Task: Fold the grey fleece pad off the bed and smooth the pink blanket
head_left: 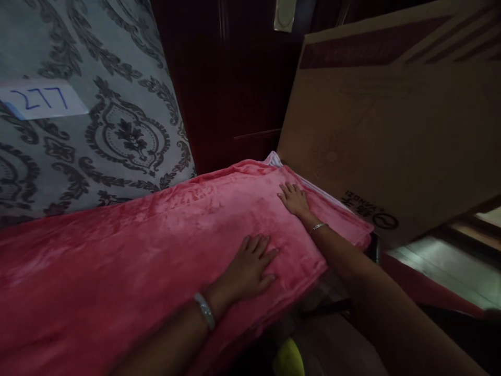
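A pink plush blanket (pixel 168 250) lies spread over a long raised surface, smooth in the middle and bunched along its far edge. My left hand (pixel 252 266) rests flat on it near the front edge, fingers spread. Farther toward the right end, my right hand (pixel 293 199) also lies palm down on the blanket with its fingers apart. Neither hand holds anything. A bit of white cloth (pixel 273 159) peeks out at the far right corner of the blanket.
A large cardboard box (pixel 391 125) leans at the right, close to the blanket's end. Patterned grey wallpaper (pixel 129 130) with a paper label (pixel 43 99) reading 277 rises behind, beside a dark red door (pixel 230 89). Something yellow-green (pixel 288 359) shows below the front edge.
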Available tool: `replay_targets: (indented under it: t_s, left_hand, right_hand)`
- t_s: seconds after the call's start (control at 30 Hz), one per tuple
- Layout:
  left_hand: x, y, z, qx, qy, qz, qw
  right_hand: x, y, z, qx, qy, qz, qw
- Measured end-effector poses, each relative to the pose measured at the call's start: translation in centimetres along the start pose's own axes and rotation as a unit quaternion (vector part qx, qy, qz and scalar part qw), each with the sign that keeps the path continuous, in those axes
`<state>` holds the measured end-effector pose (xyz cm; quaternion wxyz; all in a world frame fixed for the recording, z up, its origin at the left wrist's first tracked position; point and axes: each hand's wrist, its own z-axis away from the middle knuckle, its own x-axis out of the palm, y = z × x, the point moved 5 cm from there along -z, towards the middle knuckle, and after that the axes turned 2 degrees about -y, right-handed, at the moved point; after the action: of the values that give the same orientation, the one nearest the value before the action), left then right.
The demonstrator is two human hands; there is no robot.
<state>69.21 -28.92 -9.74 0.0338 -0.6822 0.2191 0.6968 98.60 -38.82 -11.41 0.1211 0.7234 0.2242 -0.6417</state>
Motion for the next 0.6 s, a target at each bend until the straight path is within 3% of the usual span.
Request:
replay_targets:
  t_s: [0.27,0.33,0.4,0.5,0.6]
  left_hand:
    - [-1.4,0.2,1.2,0.0,0.019,-0.004,1.0]
    - [-2.3,-1.2,2.6,-0.062,0.032,-0.011,0.998]
    - [-3.3,-3.5,4.8,-0.165,0.061,-0.04,0.984]
    - [-4.4,-6.8,8.7,-0.321,0.103,-0.105,0.936]
    - [-4.0,-8.3,10.9,-0.385,0.107,-0.143,0.905]
  right_hand:
    - [-0.4,0.2,0.2,-0.009,0.002,-0.044,0.999]
    - [-0.3,0.4,0.1,-0.009,0.002,-0.049,0.999]
    - [-0.1,0.6,0.0,-0.011,0.003,-0.053,0.999]
    - [-0.1,0.7,0.0,-0.001,0.02,-0.058,0.998]
    - [-0.3,0.9,0.4,0.045,0.055,-0.065,0.995]
